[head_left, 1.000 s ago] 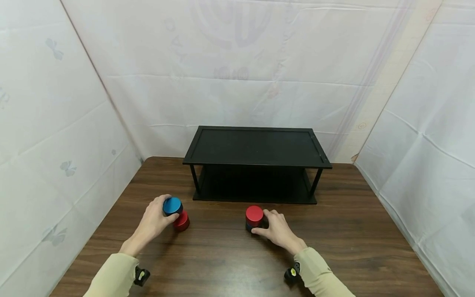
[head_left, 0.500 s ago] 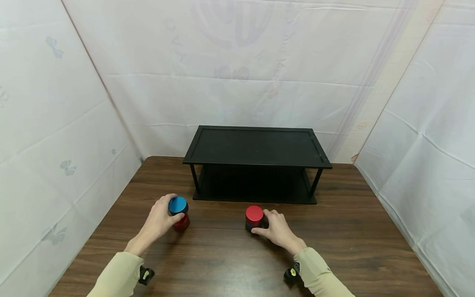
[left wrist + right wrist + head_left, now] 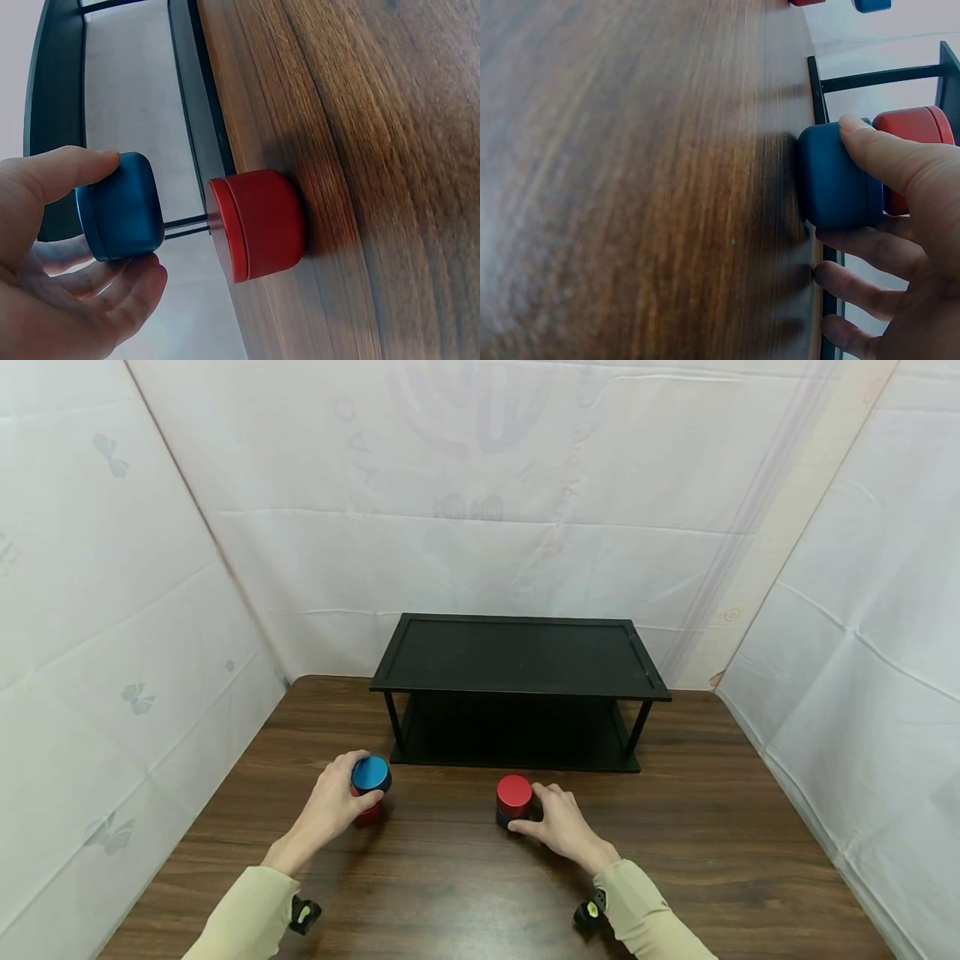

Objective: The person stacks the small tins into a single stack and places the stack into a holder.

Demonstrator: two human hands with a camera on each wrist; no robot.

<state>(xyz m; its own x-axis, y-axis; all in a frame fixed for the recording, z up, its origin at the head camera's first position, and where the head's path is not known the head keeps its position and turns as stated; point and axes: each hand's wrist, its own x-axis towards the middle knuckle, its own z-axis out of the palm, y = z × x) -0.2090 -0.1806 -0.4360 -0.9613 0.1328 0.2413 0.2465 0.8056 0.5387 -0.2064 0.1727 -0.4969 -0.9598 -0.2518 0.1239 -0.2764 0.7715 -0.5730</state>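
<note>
My left hand (image 3: pixel 328 802) holds a round blue tin (image 3: pixel 371 773) between thumb and fingers. It hovers just above a red tin (image 3: pixel 262 221) that stands on the table, and a gap separates the two in the left wrist view. To the right, another red tin (image 3: pixel 514 792) sits on top of a second blue tin (image 3: pixel 832 180) resting on the table. My right hand (image 3: pixel 566 828) grips that lower blue tin, its thumb on one side and fingers on the other. From the head view, the red tin covers most of it.
A black two-tier rack (image 3: pixel 517 656) stands behind the tins toward the back of the wooden table (image 3: pixel 450 885). White cloth walls (image 3: pixel 480 543) enclose the back and both sides.
My left hand has carried the blue tin to the right, from beside the red tin to above it. My right hand and its stack have stayed still.
</note>
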